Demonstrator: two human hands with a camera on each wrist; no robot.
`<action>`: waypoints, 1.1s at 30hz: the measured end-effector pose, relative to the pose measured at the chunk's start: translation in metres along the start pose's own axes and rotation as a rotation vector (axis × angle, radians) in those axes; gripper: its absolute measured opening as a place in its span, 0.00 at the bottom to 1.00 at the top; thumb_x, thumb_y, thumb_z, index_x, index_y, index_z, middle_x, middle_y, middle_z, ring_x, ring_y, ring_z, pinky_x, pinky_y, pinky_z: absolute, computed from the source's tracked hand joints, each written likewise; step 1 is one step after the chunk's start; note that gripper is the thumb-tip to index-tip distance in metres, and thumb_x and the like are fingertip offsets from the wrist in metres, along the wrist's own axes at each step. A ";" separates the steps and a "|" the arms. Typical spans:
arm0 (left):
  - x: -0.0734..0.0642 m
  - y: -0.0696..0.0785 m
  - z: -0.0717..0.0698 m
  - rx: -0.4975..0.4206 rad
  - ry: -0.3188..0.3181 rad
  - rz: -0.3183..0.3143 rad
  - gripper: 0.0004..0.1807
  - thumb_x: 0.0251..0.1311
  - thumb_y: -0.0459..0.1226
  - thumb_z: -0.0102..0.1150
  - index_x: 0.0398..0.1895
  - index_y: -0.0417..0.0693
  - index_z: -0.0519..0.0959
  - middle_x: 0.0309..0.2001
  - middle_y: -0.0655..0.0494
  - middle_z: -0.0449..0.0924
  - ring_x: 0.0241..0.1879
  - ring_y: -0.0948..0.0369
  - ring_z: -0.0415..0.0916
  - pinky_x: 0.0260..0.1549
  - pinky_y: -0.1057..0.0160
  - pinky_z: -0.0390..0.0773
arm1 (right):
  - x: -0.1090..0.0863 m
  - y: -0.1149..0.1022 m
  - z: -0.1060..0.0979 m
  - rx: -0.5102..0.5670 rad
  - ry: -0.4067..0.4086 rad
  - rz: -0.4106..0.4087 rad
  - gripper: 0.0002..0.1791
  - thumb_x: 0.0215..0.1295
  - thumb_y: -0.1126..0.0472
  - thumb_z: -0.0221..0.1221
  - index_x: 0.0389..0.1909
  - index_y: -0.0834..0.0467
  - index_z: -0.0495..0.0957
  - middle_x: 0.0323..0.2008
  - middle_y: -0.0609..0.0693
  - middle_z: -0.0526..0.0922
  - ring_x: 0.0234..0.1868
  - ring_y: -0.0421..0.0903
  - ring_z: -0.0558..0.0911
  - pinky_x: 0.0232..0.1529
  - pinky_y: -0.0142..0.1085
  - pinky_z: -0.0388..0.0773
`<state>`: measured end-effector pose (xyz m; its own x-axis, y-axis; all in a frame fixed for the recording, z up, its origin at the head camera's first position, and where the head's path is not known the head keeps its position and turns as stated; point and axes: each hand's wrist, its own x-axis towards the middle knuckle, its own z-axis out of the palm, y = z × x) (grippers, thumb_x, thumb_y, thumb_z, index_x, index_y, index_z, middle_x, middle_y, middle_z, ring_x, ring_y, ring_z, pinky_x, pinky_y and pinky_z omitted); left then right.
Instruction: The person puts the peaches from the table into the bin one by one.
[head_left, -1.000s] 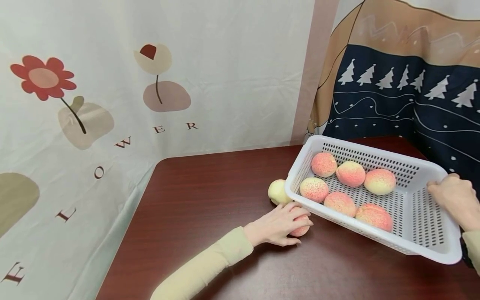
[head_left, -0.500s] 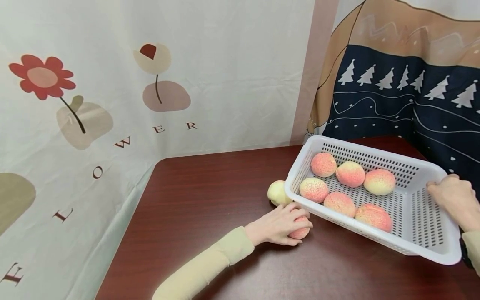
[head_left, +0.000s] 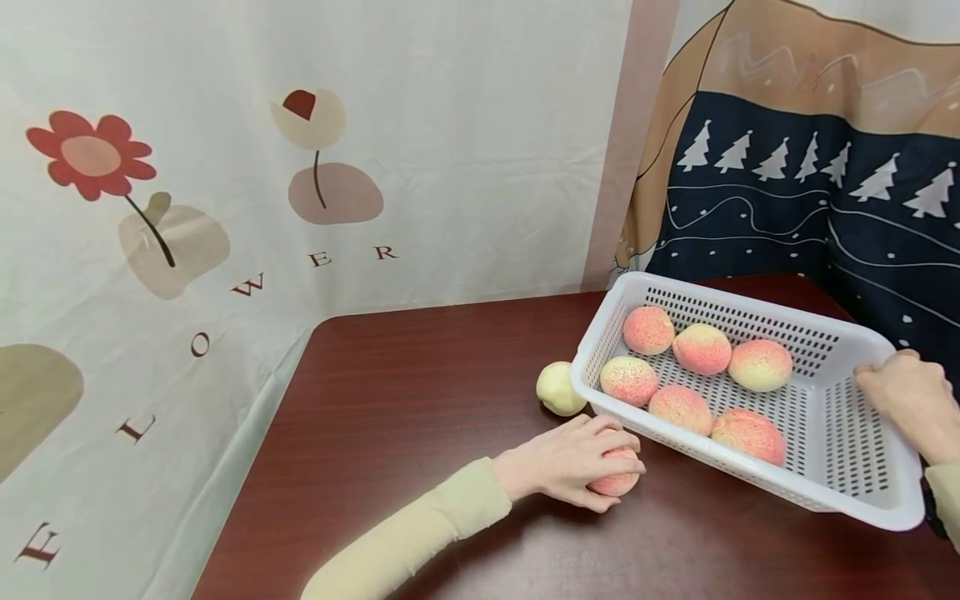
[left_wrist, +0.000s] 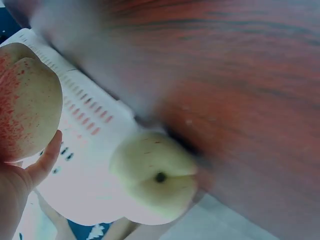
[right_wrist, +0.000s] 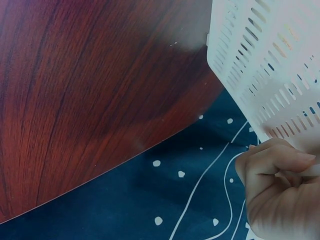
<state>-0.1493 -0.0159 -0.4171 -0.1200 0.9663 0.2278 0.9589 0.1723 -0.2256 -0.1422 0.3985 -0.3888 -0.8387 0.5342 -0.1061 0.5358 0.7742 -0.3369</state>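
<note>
My left hand point(head_left: 573, 462) grips a pink peach point(head_left: 617, 479) with its fingers curled over the top, just in front of the basket's near left corner. The same peach point(left_wrist: 27, 102) fills the left edge of the left wrist view. A pale yellow peach point(head_left: 559, 389) sits on the table against the basket's left end; its stem pit shows in the left wrist view. My right hand point(head_left: 911, 400) holds the right rim of the white plastic basket point(head_left: 862, 337), thumb over the edge. In the right wrist view the fingers point(right_wrist: 265, 165) curl round that rim.
Several pink and yellow peaches point(head_left: 678, 408) lie inside the basket, mostly toward its left. The dark red wooden table point(head_left: 420, 383) extends left of it. A flower-print curtain point(head_left: 480, 167) and a navy tree-print cloth point(head_left: 780, 200) hang behind.
My left hand has moved slightly right and toward me with the pink peach, away from the yellow one, which now shows more fully. The right hand and basket stay put.
</note>
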 end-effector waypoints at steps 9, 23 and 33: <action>0.019 0.001 -0.016 0.035 0.089 0.106 0.24 0.54 0.57 0.51 0.52 0.61 0.76 0.53 0.62 0.74 0.53 0.61 0.69 0.56 0.67 0.67 | -0.002 0.000 0.000 0.016 -0.025 0.008 0.30 0.68 0.59 0.38 0.50 0.89 0.51 0.24 0.74 0.66 0.15 0.56 0.77 0.13 0.40 0.75; 0.069 -0.003 -0.041 -0.006 0.178 0.163 0.24 0.59 0.55 0.44 0.54 0.58 0.77 0.55 0.59 0.75 0.57 0.60 0.68 0.60 0.68 0.65 | 0.003 0.004 0.003 0.047 -0.040 -0.001 0.31 0.67 0.59 0.37 0.52 0.89 0.49 0.25 0.75 0.66 0.15 0.56 0.77 0.12 0.40 0.75; 0.110 -0.002 -0.052 -0.057 0.061 0.117 0.27 0.60 0.56 0.47 0.61 0.61 0.72 0.60 0.63 0.72 0.61 0.65 0.65 0.64 0.72 0.56 | -0.003 0.000 0.000 0.036 -0.037 0.000 0.31 0.68 0.60 0.37 0.52 0.89 0.49 0.26 0.76 0.65 0.15 0.57 0.77 0.13 0.41 0.75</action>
<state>-0.1506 0.0805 -0.3421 0.0075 0.9655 0.2603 0.9786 0.0464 -0.2003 -0.1397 0.3967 -0.3882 -0.8419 0.5209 -0.1409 0.5328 0.7612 -0.3698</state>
